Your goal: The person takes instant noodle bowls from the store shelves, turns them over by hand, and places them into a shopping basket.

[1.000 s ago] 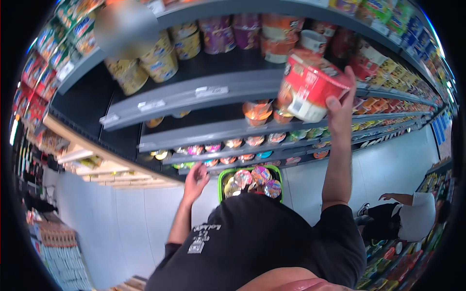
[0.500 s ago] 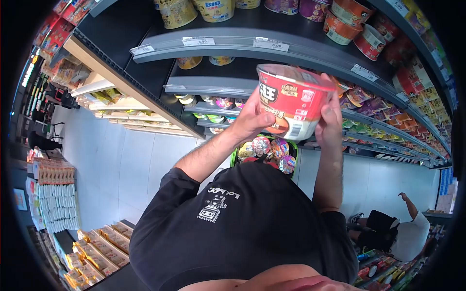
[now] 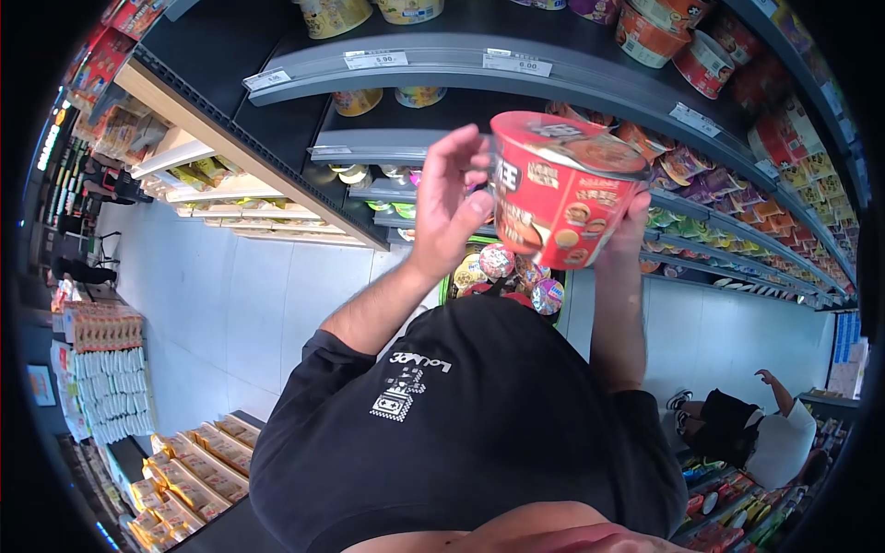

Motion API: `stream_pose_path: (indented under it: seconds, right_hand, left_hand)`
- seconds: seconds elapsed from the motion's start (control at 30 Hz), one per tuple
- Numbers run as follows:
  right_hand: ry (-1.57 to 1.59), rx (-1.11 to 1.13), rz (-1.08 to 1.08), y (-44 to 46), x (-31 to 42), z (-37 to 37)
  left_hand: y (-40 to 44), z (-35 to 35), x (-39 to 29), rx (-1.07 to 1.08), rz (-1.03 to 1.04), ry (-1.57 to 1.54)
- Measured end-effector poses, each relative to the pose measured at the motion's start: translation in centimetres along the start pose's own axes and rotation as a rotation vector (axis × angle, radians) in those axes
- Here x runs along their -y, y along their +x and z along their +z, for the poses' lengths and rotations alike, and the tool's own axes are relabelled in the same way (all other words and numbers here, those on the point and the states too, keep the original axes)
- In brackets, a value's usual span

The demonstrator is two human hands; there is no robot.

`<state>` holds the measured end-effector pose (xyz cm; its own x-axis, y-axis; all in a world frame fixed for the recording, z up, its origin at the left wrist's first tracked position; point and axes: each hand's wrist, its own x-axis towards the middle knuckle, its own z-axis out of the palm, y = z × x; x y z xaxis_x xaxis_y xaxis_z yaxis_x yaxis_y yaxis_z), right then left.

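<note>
A large red instant noodle bowl [image 3: 562, 189] is held up in front of the shelves, its lid tilted toward me. My right hand [image 3: 631, 226] grips its right side from behind, with most of the fingers hidden by the bowl. Just left of the bowl is my left hand [image 3: 452, 198], its fingers apart and slightly curled, holding nothing. Below the bowl, partly covered by it and by my shirt, a green-rimmed basket [image 3: 446, 288] contains several noodle bowls [image 3: 497, 261].
Dark shelves [image 3: 415, 51] with noodle bowls curve across the top and right. A wooden-edged shelf [image 3: 212, 157] stands at the left. Packaged goods [image 3: 189, 470] sit at the lower left. Another person [image 3: 779, 447] is at the lower right.
My left hand came up to the red bowl and has since let go on its left side. The bowl has turned, showing another printed side. The view has shifted along the shelves.
</note>
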<state>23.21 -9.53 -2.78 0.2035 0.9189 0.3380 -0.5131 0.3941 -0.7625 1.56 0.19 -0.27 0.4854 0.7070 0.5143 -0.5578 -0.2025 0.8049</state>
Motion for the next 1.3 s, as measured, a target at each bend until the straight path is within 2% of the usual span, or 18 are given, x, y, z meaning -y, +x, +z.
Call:
stream_pose_path:
  seconds: [0.13, 0.23, 0.27, 0.33, 0.4, 0.47, 0.53, 0.6, 0.63, 0.77, 0.87, 0.93, 0.97, 1.0, 1.07, 1.1, 1.17, 1.3]
  right_hand:
    - [0.343, 0.034, -0.006, -0.1, -2.0, 1.0]
    - [-0.009, -0.366, 0.016, 1.0, -1.9, 4.0]
    - [-0.007, -0.359, 0.028, 1.2, -2.1, 3.8]
    - [-0.471, -0.385, -0.033, 1.6, -2.6, 2.5]
    - [-0.351, -0.284, -0.079, 1.5, -3.3, 2.0]
    - [-0.566, -0.147, -0.228, 1.3, -4.2, 3.9]
    - [-0.385, -0.193, -0.153, 1.2, -4.2, 3.2]
    - [-0.326, -0.301, 0.222, 0.9, -3.8, 0.3]
    - [-0.111, -0.068, 0.068, 0.6, -3.8, 0.4]
    - [0.354, -0.050, 0.046, -0.4, -4.0, 1.2]
    - [0.214, -0.158, 0.119, -0.9, -5.4, -0.4]
    - [0.075, -0.253, 0.185, -0.7, -7.1, -1.7]
    - [0.234, -0.196, 0.135, -0.4, -8.0, -2.0]
    - [0.235, -0.196, 0.144, -0.3, -8.1, -1.4]
    - [-0.106, -0.465, 0.164, 0.5, -7.5, 0.5]
    - [-0.126, -0.246, 0.160, 0.4, -6.8, 0.6]
    - [-0.073, -0.238, 0.166, 0.3, -6.7, 2.3]
    - [-0.017, -0.216, 0.168, -0.4, -7.6, 2.2]
  left_hand:
    - [-1.1, -0.4, 1.2, 0.169, -0.398, -0.484]
    - [-1.7, 0.1, 1.8, 0.066, -0.375, -0.475]
    - [-1.5, 0.2, 1.5, 0.000, -0.388, -0.461]
    - [-1.8, 0.5, 2.6, -0.146, -0.309, -0.158]
    - [-1.6, 1.1, 3.6, -0.241, -0.198, 0.022]
    - [-1.6, 1.1, 3.3, -0.328, -0.094, 0.205]
    - [-1.8, 0.6, 1.4, -0.183, -0.093, 0.187]
    - [-2.4, -1.1, 1.5, -0.114, -0.031, 0.252]
    - [-2.6, -1.4, 1.2, -0.117, -0.048, 0.089]
    - [-2.3, -1.8, 2.3, -0.078, -0.117, -0.119]
    - [-2.6, -1.2, 1.8, 0.156, -0.360, -0.348]
    - [-3.4, -1.4, 2.7, 0.119, -0.397, -0.419]
    - [-3.4, -1.0, 2.7, 0.032, -0.346, -0.423]
    - [-3.2, -1.2, 2.7, -0.020, -0.340, -0.355]
    - [-3.0, -0.8, 3.1, -0.132, -0.308, -0.123]
    - [-3.1, -0.7, 3.5, -0.139, -0.310, -0.124]
    - [-3.4, -0.8, 4.5, -0.257, -0.161, 0.213]
    - [-3.5, -0.8, 4.2, -0.281, -0.129, 0.278]
